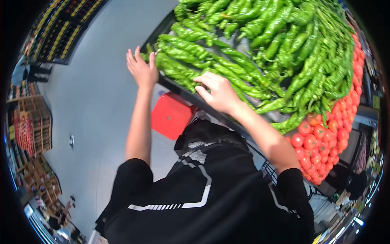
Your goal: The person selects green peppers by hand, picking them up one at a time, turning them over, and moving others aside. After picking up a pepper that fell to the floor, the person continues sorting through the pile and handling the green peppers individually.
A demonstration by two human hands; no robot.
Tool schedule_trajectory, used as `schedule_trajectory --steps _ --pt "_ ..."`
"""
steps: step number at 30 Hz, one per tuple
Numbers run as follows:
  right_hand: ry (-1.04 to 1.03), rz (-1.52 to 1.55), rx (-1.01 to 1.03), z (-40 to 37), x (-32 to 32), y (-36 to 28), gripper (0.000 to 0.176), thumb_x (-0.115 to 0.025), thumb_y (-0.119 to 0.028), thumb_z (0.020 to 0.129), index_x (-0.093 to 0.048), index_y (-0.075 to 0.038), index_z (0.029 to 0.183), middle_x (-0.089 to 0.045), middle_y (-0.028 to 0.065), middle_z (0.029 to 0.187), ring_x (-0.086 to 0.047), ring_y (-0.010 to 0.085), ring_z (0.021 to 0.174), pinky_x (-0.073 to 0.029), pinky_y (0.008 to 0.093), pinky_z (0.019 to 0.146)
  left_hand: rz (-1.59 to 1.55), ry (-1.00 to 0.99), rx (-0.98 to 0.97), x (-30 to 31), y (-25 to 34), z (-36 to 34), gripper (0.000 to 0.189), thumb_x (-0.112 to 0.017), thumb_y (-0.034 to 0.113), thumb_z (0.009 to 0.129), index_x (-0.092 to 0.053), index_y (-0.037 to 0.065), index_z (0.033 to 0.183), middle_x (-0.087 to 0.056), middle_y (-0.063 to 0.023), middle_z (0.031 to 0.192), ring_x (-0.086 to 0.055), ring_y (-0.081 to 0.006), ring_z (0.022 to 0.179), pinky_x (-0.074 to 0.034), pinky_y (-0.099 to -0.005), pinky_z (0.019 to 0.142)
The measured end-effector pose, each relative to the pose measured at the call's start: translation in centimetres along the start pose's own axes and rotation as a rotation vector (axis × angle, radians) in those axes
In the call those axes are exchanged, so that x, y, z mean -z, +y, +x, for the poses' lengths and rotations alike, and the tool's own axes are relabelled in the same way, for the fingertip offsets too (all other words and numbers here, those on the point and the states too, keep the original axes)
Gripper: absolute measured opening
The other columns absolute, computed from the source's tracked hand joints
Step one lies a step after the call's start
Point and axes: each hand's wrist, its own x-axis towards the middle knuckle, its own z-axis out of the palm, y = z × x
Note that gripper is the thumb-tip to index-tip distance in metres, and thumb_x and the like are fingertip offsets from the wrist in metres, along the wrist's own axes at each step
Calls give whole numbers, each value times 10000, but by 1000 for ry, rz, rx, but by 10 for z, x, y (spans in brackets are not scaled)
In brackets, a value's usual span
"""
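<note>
Long green peppers (239, 65) lie in rows and heaps in a black display bin (180, 90) in front of me. At the bin's left corner is my left hand (143, 70), its fingers spread and upright beside the ends of the nearest peppers. My right hand (219, 92) is over the front row, palm down with bent fingers. Its thumb stands apart from the fingertips, which overlap the peppers near the front rim, and no pepper shows between them.
Red tomatoes (321, 142) are piled right of the peppers. A red stool (172, 115) stands on the grey floor (97, 101) below the bin's front edge. Wooden crates (34, 122) and a dark shelf rack (63, 34) line the far left. A person (20, 73) stands at the left edge.
</note>
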Motion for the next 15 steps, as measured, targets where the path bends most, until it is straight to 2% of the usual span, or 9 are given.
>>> schedule_trajectory --steps 1,3,4,5,7,9,11,13,15 --pt "40 8 -62 -9 13 1 218 -657 -175 906 -687 -30 1067 -678 143 985 -681 308 902 -552 416 798 209 -173 -44 -9 2 12 707 -541 498 996 -383 41 1512 -293 -251 1598 -223 -412 1506 -177 -570 1211" --pt "185 112 -211 -19 40 3 201 -671 -154 915 -701 -27 1069 -691 122 980 -693 237 848 -558 360 754 456 -351 -83 -20 6 20 769 -466 578 1000 -337 56 1550 -285 -238 1613 -188 -391 1527 -139 -592 1219" --pt "312 131 -261 -20 52 8 189 -676 -132 924 -712 -22 1074 -706 94 990 -684 169 821 -551 313 725 545 -383 -96 -22 7 20 796 -414 616 1002 -311 62 1565 -304 -220 1611 -190 -377 1530 -122 -594 1222" --pt "437 107 -320 -17 64 14 174 -675 -128 932 -711 -18 1062 -715 86 1006 -677 156 822 -544 300 739 538 -378 -104 -23 14 20 796 -414 616 1002 -311 62 1565 -304 -220 1611 -190 -377 1530 -122 -594 1222" --pt "629 285 -453 -2 77 47 226 -681 -167 946 -673 8 1088 -702 119 984 -681 192 836 -552 312 758 507 -464 -114 -19 24 16 794 -404 616 1005 -310 60 1564 -313 -203 1612 -198 -373 1529 -111 -589 1225" --pt "613 1053 -657 24 90 41 302 -663 -219 971 -613 47 1105 -680 154 947 -684 246 845 -571 352 777 510 -457 -136 -20 21 17 784 -403 608 1010 -312 58 1561 -323 -189 1612 -210 -376 1525 -112 -588 1225" --pt "491 1358 -784 42 85 41 316 -591 -236 1011 -579 76 1058 -668 166 928 -689 256 846 -589 370 773 408 -376 -194 -19 14 13 796 -433 603 1002 -333 32 1547 -359 -230 1579 -240 -403 1506 -106 -603 1217" --pt "343 1269 -684 33 94 6 269 -636 -221 993 -618 29 1091 -686 152 979 -687 237 886 -575 354 787 295 -325 -130 -5 17 0 789 -482 563 1001 -301 33 1556 -266 -272 1609 -223 -409 1512 -89 -607 1215" --pt "409 1006 -515 7 111 -24 228 -641 -204 993 -651 6 1081 -690 121 965 -674 185 842 -553 308 739 164 -239 -89 12 29 -15 740 -563 465 991 -324 25 1537 -261 -264 1608 -221 -413 1512 -84 -618 1210"
